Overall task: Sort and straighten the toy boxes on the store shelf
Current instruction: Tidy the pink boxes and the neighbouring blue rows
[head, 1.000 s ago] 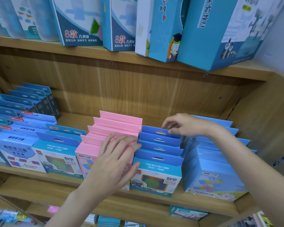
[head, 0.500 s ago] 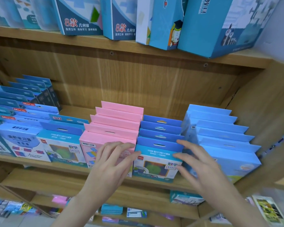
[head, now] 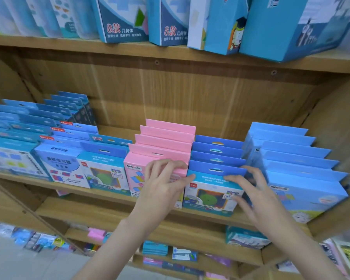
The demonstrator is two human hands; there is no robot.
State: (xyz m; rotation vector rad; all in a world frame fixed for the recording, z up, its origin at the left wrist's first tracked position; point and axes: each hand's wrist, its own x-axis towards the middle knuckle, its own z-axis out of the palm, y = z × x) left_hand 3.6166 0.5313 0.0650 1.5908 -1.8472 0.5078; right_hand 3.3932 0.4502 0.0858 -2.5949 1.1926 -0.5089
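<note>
Hands first: both sit at centre frame, a little apart, w/ one box between them. We see the left hand [head: 163, 186] lying over the front pink box [head: 148, 178], fingers curled at its top right corner and thumb reaching across to the upper left edge of the front blue box [head: 211, 194]. The right hand [head: 257, 196] comes in from the lower right, fingers spread and bent along that same box's right side; whether the tips actually clamp the card or just touch it, we can't tell, the edge is blurred.

Front blue box stands at the head of the dark-blue row [head: 217, 151], centre-right on the middle shelf [head: 101, 214], leaning back like the rest. Pink row [head: 166, 136] runs just left of it, touching. Light-blue row [head: 291, 154] fills the right end of the shelf, just beside the right hand. More blue boxes [head: 55, 156] crowd the left side in several rows.

Upper part of the frame: tall blue boxes [head: 121, 19] upright on the top shelf [head: 170, 55]. Bottom of the frame: lower shelves w/ mixed packets [head: 156, 247], too blurred to read.
</note>
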